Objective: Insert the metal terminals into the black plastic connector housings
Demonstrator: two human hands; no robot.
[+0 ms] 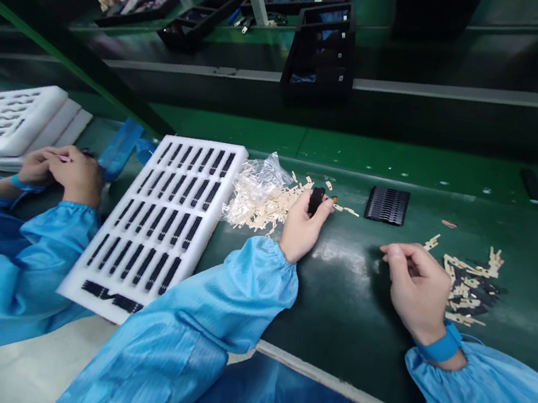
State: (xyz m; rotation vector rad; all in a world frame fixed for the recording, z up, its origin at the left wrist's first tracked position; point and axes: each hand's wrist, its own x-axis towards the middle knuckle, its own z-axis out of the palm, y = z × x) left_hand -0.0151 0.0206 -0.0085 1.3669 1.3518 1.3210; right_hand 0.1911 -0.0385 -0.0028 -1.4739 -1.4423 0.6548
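Note:
My left hand [304, 220] is closed round a small black part [316, 200] beside a heap of pale tan strips [268, 205] spilling from a clear plastic bag [260, 176]. My right hand [413, 280] rests on the green mat with fingers curled and pinched; what it holds, if anything, is hidden. Just right of it lies a scatter of tan strips and dark pieces [471, 285]. A white foam tray [161, 226] with rows of black parts in slots sits to the left of my left arm.
A black ribbed block [388, 205] lies on the mat beyond my hands. A co-worker's hands [64, 171] in blue sleeves work at the left beside stacked white foam trays [5, 122]. Black trays [322, 48] and other people stand at the far side.

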